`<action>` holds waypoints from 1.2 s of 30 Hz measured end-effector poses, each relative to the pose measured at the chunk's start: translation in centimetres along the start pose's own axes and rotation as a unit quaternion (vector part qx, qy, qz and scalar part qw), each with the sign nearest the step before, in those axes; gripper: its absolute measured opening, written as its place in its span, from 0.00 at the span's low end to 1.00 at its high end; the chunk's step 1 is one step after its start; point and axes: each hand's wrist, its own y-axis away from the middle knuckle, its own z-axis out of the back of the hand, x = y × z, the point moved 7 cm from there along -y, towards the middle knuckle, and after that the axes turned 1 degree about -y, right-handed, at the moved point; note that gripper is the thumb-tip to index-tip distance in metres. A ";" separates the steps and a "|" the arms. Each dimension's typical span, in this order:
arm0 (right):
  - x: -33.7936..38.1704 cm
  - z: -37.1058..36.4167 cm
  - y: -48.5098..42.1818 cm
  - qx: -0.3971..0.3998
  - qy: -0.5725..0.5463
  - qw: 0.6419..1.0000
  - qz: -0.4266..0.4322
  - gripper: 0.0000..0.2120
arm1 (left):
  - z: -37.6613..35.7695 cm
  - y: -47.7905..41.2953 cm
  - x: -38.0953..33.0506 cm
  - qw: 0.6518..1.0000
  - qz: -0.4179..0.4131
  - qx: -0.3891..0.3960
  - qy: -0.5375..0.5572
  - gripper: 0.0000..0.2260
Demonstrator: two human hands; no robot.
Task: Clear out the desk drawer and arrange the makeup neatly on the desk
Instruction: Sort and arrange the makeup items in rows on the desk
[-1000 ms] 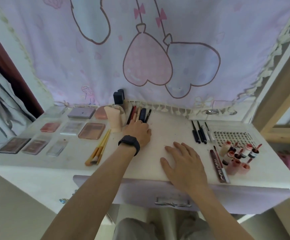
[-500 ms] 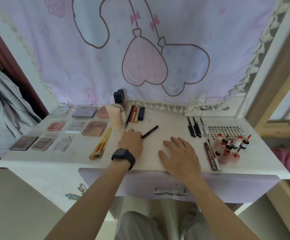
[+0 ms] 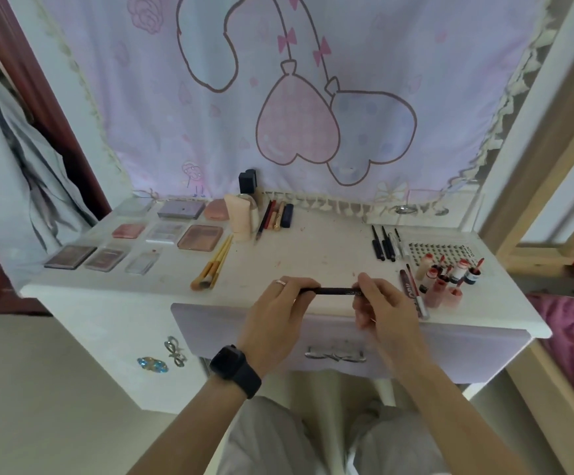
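The left grip (image 3: 275, 313), ring (image 3: 281, 282) on one finger and dark watch (image 3: 235, 370) at the wrist, pinches one end of a slim black liner pen (image 3: 333, 290). The right grip (image 3: 384, 310) pinches the other end, so the pen lies level between them over the front edge of the bench (image 3: 313, 258). Behind it, open benchtop runs back to the pencils (image 3: 275, 216) by the curtain (image 3: 381, 63). Brushes (image 3: 211, 265) lie off to the left and lip tubes (image 3: 450, 275) stand near on the right. The drawer front (image 3: 230, 334) sits directly below the hands.

A pink cartoon curtain (image 3: 415, 46) covers the wall beside a wooden frame (image 3: 545, 159).
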 end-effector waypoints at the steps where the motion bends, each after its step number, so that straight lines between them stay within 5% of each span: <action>1: -0.2 0.2 0.5 -0.001 -0.032 0.999 -0.023 0.13 | -0.1 0.1 -0.5 1.000 -0.014 0.010 -0.008 0.09; 6: 1.9 2.3 3.1 -0.018 0.057 0.998 0.036 0.12 | -0.2 1.0 -3.8 0.980 -0.161 0.037 -0.113 0.15; 11: 4.6 3.1 5.2 -0.005 0.110 0.983 0.144 0.11 | -1.5 1.0 -3.5 0.987 0.012 0.137 0.081 0.07; 14: 5.5 4.9 5.5 -0.039 0.122 0.978 0.165 0.08 | -1.2 0.6 -3.7 0.983 0.002 0.175 0.048 0.07; 18: 6.7 9.6 5.4 -0.143 -0.019 0.979 0.147 0.08 | 2.1 0.2 -0.9 0.997 0.027 0.073 -0.031 0.09; 26: 1.4 3.7 5.7 -0.079 -0.205 0.975 -0.004 0.08 | -1.3 0.3 -0.8 0.913 0.243 0.015 0.327 0.10; 32: -0.9 2.5 5.9 -0.080 -0.228 0.969 -0.055 0.10 | -3.7 0.2 -2.3 0.887 0.275 0.018 0.369 0.15; 36: -2.1 2.5 6.0 -0.094 -0.197 0.973 -0.071 0.14 | -4.8 0.1 -2.3 0.873 0.298 0.020 0.386 0.07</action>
